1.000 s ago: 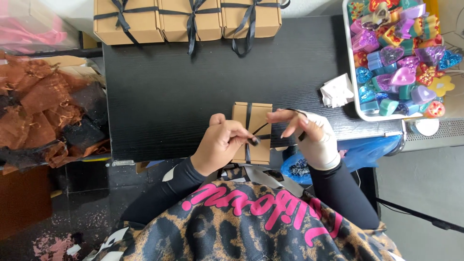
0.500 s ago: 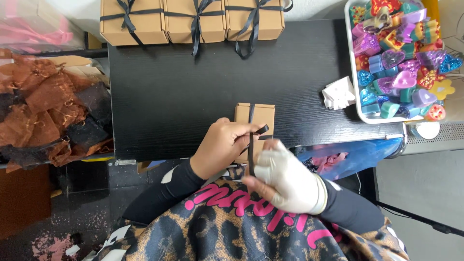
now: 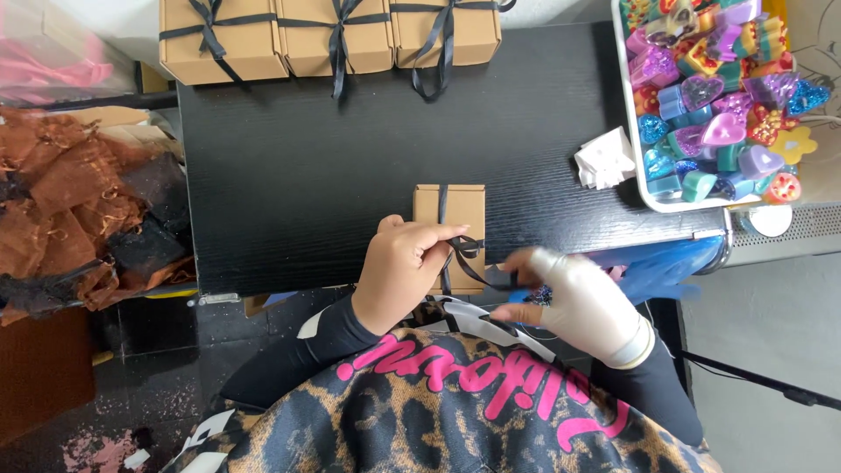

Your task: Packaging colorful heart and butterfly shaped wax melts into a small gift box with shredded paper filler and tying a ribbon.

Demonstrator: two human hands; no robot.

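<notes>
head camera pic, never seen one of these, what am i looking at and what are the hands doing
The picture comes from a camera worn on a person's head, looking straight down at their own two hands over a black table. There is no machine. The left hand presses on a small brown box wrapped with black ribbon. The right hand, in a pale glove, pulls a ribbon end off to the side. At the table's far edge stand three finished boxes, already tied. To the right sits a tray of bright plastic pieces, with white paper bits beside it. Brown mesh bags lie to the left.
</notes>
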